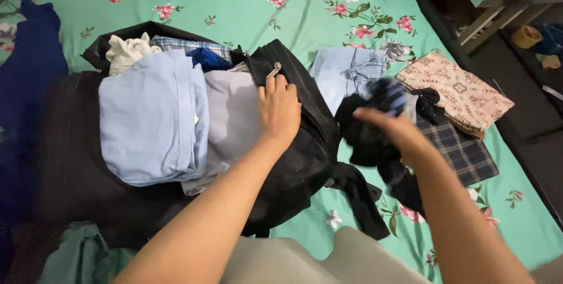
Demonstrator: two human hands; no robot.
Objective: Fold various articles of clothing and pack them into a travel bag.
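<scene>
My left hand point(279, 108) lies flat on the folded pale grey garment point(231, 121) packed in an open black bag point(305, 161), close to the bag's right edge and zipper. A folded light blue garment point(149, 117) lies beside it in the bag. My right hand point(392, 121), blurred, grips a bundle of dark cloth point(366, 137) with a blue and white bit at its top, lifted just right of the bag.
The bag lies on a green floral bedsheet point(252, 8). Right of it lie folded light blue jeans point(340, 73), a beige patterned cloth point(457, 93) and a dark plaid cloth point(463, 152). A white item point(126, 52) and checked fabric point(187, 44) fill the bag's top. Dark floor and furniture stand at right.
</scene>
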